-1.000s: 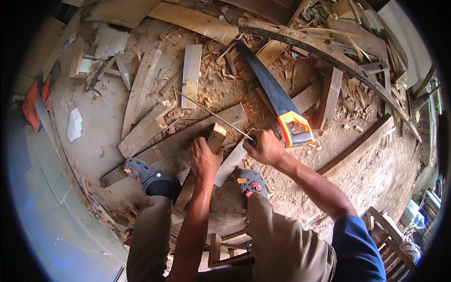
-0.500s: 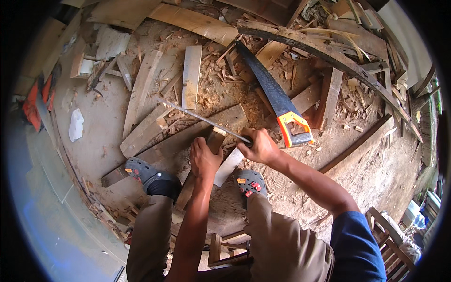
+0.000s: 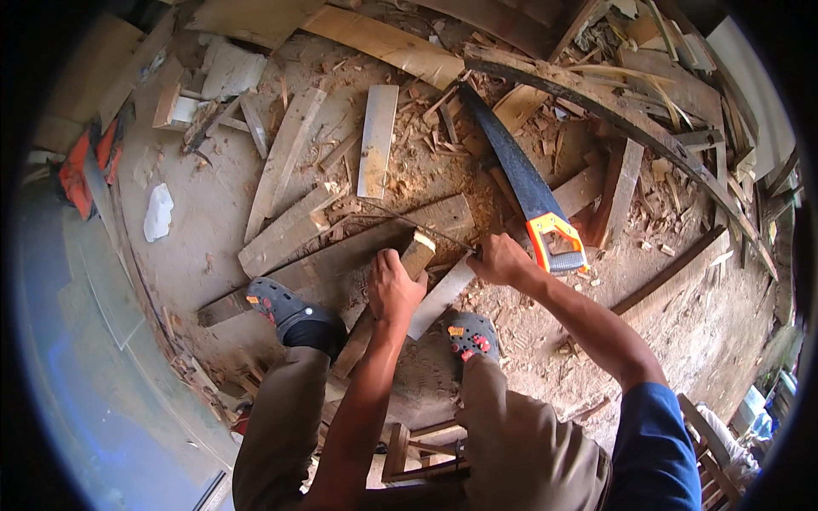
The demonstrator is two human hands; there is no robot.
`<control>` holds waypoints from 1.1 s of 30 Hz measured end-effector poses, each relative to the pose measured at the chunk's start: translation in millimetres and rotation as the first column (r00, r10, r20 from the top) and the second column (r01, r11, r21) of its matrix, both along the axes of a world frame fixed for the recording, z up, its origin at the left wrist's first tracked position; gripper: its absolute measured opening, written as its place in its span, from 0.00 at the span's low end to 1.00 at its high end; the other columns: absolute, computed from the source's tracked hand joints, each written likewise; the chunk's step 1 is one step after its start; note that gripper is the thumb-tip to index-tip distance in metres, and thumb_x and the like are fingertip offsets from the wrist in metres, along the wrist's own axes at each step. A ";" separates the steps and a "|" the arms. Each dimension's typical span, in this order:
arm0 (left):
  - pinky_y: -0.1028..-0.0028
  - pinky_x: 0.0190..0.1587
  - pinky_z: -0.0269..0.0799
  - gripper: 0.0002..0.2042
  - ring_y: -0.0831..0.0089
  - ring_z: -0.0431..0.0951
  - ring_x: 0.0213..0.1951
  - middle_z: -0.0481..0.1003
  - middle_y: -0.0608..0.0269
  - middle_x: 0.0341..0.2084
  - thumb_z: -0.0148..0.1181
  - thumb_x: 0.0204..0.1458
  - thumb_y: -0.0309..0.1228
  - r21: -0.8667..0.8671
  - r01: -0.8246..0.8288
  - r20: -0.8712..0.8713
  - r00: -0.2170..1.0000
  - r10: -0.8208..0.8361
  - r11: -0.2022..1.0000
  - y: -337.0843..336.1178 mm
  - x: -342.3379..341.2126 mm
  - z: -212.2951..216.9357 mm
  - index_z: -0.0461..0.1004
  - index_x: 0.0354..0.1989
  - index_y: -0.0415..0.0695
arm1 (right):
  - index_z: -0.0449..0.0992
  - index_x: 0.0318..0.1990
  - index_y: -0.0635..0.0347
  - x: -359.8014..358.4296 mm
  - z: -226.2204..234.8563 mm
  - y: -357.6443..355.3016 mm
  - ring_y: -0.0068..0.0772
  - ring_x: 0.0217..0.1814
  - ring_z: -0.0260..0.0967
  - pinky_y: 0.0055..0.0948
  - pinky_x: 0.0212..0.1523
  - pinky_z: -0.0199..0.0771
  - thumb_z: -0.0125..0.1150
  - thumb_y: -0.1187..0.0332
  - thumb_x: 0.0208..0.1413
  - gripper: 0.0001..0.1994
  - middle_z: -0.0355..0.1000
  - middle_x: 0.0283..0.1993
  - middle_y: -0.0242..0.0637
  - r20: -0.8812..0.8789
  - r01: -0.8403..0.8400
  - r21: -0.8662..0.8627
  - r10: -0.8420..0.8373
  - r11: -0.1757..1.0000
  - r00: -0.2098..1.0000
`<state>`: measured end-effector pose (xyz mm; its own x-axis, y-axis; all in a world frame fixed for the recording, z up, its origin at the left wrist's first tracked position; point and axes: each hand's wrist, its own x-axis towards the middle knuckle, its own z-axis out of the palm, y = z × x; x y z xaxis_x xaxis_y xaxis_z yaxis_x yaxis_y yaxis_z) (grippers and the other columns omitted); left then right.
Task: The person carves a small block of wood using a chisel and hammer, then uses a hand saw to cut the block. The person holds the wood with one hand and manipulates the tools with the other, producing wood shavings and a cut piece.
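My left hand [image 3: 394,285] grips the wood block [image 3: 417,253]; right hand [image 3: 503,260], closed on a thin blade [image 3: 409,226], should stroke steadily beside the saw [image 3: 527,183].

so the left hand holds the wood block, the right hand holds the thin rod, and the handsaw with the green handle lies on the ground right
Not quite: the handsaw has an orange handle, not green, as the head view shows. The rest stands: the left hand holds the wood block, the right hand holds the thin rod, and the saw lies on the ground.

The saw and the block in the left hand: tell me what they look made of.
Saw: dark, matte blade, likely coated steel; glossy orange and grey handle, probably plastic. Block: pale raw wood, unfinished, with a bare cut end, gripped by the left hand.
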<state>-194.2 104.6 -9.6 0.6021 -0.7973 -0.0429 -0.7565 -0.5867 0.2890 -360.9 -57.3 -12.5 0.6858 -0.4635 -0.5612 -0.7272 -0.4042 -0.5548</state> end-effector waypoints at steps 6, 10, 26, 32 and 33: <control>0.55 0.50 0.75 0.27 0.48 0.76 0.48 0.73 0.47 0.44 0.76 0.41 0.38 0.028 -0.011 0.024 1.000 0.011 1.000 16.8 -2.9 -5.0 0.66 0.43 0.39 | 0.81 0.35 0.65 24.1 56.2 3.6 0.62 0.37 0.79 0.49 0.42 0.80 0.65 0.58 0.54 0.16 0.78 0.29 0.59 0.423 0.095 0.186 -0.167 0.978 0.890; 0.55 0.51 0.74 0.28 0.49 0.76 0.49 0.73 0.47 0.44 0.76 0.41 0.38 0.060 -0.007 -0.005 1.000 0.007 0.998 7.6 -6.3 -2.7 0.66 0.45 0.39 | 0.80 0.36 0.67 12.5 17.5 -6.5 0.64 0.36 0.78 0.52 0.37 0.80 0.62 0.57 0.55 0.17 0.77 0.29 0.60 0.004 -0.048 0.076 0.048 0.996 0.999; 0.54 0.50 0.74 0.28 0.48 0.76 0.48 0.73 0.48 0.42 0.77 0.40 0.36 0.041 -0.022 -0.017 1.000 0.023 0.999 12.3 -2.4 2.3 0.67 0.44 0.38 | 0.80 0.33 0.68 24.4 44.1 6.9 0.63 0.31 0.77 0.50 0.36 0.79 0.63 0.58 0.54 0.17 0.75 0.24 0.58 0.373 0.129 0.140 -0.173 0.982 0.912; 0.55 0.50 0.75 0.28 0.48 0.76 0.47 0.73 0.47 0.42 0.77 0.40 0.37 0.045 -0.007 0.023 1.000 0.006 0.999 6.0 -7.6 2.4 0.67 0.44 0.39 | 0.80 0.38 0.68 -6.7 -8.2 8.4 0.62 0.36 0.79 0.50 0.41 0.81 0.62 0.57 0.55 0.19 0.77 0.28 0.60 0.129 -0.013 -0.053 0.020 0.999 0.991; 0.55 0.49 0.75 0.28 0.48 0.76 0.47 0.73 0.47 0.42 0.77 0.40 0.37 0.049 -0.027 0.021 0.999 0.026 0.998 4.6 -6.4 3.5 0.67 0.44 0.39 | 0.81 0.39 0.68 1.8 0.6 5.2 0.63 0.36 0.79 0.50 0.41 0.81 0.62 0.57 0.55 0.19 0.77 0.28 0.60 0.155 0.027 0.003 -0.027 1.000 0.988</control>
<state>-200.6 109.2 -6.2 0.6240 -0.7784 -0.0690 -0.7460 -0.6197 0.2438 -359.1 -52.1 -11.9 0.7517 -0.4823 -0.4498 -0.6432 -0.3852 -0.6618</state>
